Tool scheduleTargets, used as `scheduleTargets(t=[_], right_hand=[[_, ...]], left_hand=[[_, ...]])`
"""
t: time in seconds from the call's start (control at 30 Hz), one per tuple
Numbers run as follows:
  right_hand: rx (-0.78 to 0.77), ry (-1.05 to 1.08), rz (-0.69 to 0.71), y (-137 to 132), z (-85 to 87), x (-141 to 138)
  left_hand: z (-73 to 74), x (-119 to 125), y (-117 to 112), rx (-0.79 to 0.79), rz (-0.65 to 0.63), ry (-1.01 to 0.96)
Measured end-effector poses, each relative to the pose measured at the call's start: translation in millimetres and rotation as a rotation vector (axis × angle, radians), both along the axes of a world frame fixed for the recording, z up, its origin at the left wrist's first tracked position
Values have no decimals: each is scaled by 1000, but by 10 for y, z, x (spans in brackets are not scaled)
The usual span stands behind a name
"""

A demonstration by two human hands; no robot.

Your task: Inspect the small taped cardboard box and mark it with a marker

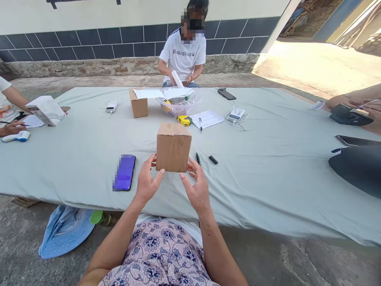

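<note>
A small brown cardboard box (pixel 172 153) with tape over its top is upright in front of me, a few pen strokes on its near face. My left hand (pixel 148 178) holds its lower left side, thumb at the bottom front corner. On the opposite side my right hand (pixel 197 184) grips the lower right, its thumb by the bottom edge and some fingertips hidden behind. Whether the box touches the table cannot be made out. Close to my right fingers lie a black marker (pixel 199 159) and its black cap (pixel 213 159). A phone (pixel 125 172) lies left of my left hand.
Across the cloth-covered table (pixel 268 174), a person (pixel 186 55) sits behind a plastic basket (pixel 181 108), with another box (pixel 139 107) beside it. A yellow tape measure (pixel 184 120), paper (pixel 207 121) and power banks lie nearer. People's arms show at both sides; a black cap-like item (pixel 357 167) is right.
</note>
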State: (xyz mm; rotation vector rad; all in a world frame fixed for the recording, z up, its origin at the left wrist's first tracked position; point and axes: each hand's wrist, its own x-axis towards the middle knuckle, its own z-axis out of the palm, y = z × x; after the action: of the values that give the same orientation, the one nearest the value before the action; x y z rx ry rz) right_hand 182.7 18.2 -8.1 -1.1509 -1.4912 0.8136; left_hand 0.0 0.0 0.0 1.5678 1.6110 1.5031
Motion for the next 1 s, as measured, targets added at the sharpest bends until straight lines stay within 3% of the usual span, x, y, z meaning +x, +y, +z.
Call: scheduleTargets(t=[0.23,0.4,0.67,1.0], right_hand=[[218,-60,-24,-188,274,73],[300,1,-31,-285,328,82],[383,-42,-55,-269,297,-13],[354,-81,-215,-206,351,-183]], left_hand=[[200,97,-173,191,95,217],[292,162,-279,252,81,181],[293,235,-295,248,25,-37],[267,308,-320,298,90,110]])
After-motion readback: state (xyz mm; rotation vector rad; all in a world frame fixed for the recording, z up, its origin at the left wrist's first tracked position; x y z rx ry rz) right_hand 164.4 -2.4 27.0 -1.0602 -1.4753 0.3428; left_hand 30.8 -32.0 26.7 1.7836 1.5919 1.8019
